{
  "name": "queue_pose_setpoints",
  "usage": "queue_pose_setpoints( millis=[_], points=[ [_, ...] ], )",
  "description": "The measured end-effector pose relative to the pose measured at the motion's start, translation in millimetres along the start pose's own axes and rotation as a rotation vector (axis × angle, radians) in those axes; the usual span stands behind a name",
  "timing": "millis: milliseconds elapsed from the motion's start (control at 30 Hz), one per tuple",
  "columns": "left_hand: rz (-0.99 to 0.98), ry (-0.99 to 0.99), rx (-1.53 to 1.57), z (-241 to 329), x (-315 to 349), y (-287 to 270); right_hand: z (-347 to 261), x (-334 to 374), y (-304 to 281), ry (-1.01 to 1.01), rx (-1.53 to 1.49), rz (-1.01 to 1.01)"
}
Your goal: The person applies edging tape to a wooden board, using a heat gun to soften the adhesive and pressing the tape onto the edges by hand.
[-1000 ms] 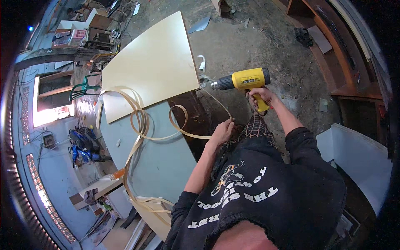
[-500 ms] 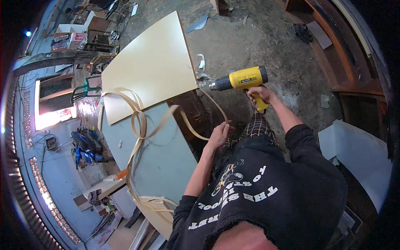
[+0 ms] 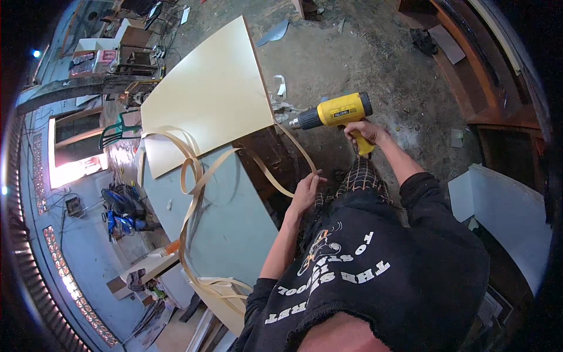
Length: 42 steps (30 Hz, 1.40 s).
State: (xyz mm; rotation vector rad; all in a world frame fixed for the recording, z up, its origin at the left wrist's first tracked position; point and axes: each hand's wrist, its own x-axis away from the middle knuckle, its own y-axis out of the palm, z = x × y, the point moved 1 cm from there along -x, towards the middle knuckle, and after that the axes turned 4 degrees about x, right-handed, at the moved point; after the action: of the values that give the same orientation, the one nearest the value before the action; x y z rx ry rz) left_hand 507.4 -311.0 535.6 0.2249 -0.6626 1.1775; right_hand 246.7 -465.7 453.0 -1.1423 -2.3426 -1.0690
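My right hand (image 3: 362, 132) is wrapped round the grip of a yellow and black heat gun (image 3: 337, 111). Its metal nozzle points left, close to the right edge of a cream panel (image 3: 205, 88). A long tan strip of edge banding (image 3: 296, 144) runs from that edge to my left hand (image 3: 307, 190), which pinches it below the panel's near corner. More of the banding loops over the panel and a blue-grey board (image 3: 229, 217), then trails down to the lower left. My left fingertips are partly hidden.
Scraps of white paper (image 3: 280, 86) and a grey offcut (image 3: 273, 34) lie on the floor past the panel. A green chair (image 3: 120, 130) stands at the left. Wooden furniture (image 3: 469, 76) lines the right, with a pale board (image 3: 498, 217) below it.
The heat gun has shifted slightly left, nearer the panel edge. The banding between the panel and my left hand has swayed a little. Both hands keep their hold.
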Motion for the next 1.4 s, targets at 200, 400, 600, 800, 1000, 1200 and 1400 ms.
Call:
queue_pose_setpoints(
  millis=[200, 400, 600, 800, 1000, 1200, 1400],
  points=[
    [0.010, 0.008, 0.051, 2.5, 4.4, -1.1, -0.2, 0.0, 1.1, -0.023, -0.027, 0.023],
    [0.026, 0.009, 0.037, 2.6, 11.4, -0.6, -3.7, 3.6, 2.1, -0.001, -0.012, 0.013],
    [0.048, -0.008, 0.143, 5.5, 18.3, 3.3, -10.6, -8.2, 4.1, -0.020, -0.039, 0.009],
    [0.066, -0.010, 0.094, 0.8, 24.8, 0.3, -29.0, -40.3, 3.9, -0.103, -0.002, 0.002],
    [0.082, -0.079, 0.122, 6.6, 30.7, -1.3, -45.2, -64.9, -8.6, -0.150, -0.042, -0.064],
    [0.104, -0.120, 0.149, -1.5, 32.2, 0.1, -52.9, -59.9, -14.4, -0.082, 0.033, -0.079],
    [0.104, -0.138, 0.194, 3.9, 33.1, -1.4, -101.3, -27.2, -3.5, -0.017, 0.184, -0.166]
  ],
)
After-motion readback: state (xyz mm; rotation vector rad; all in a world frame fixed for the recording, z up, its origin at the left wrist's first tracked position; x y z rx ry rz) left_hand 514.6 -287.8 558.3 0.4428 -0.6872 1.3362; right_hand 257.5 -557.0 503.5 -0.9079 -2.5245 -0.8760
